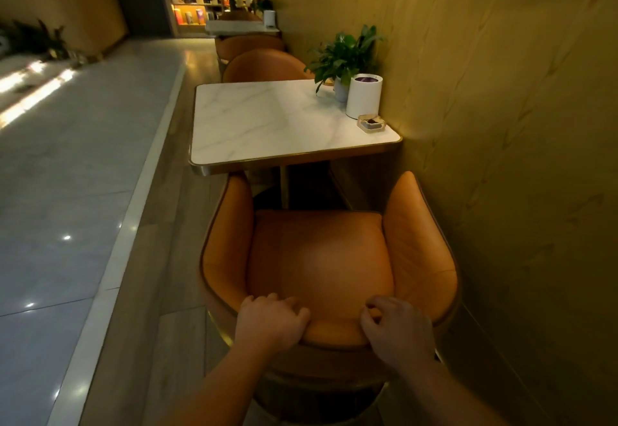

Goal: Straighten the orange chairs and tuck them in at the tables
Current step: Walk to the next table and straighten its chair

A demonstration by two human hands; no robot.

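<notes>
An orange leather chair (321,255) with curved arms stands right in front of me, facing a white marble-topped table (254,124). The tips of its arms reach the table's near edge; the seat is still out from under the top. My left hand (271,322) and my right hand (398,328) both grip the top of the chair's backrest, fingers curled over its rim. A second orange chair (264,66) sits at the table's far side, and a third orange chair (249,45) lies beyond it at another table (240,27).
On the table's right side, against the wall, stand a potted plant (344,58), a white cylinder (364,96) and a small clear tray (371,123). A wood-panelled wall (501,124) runs close along the right. A glossy tiled walkway (73,175) lies to the left.
</notes>
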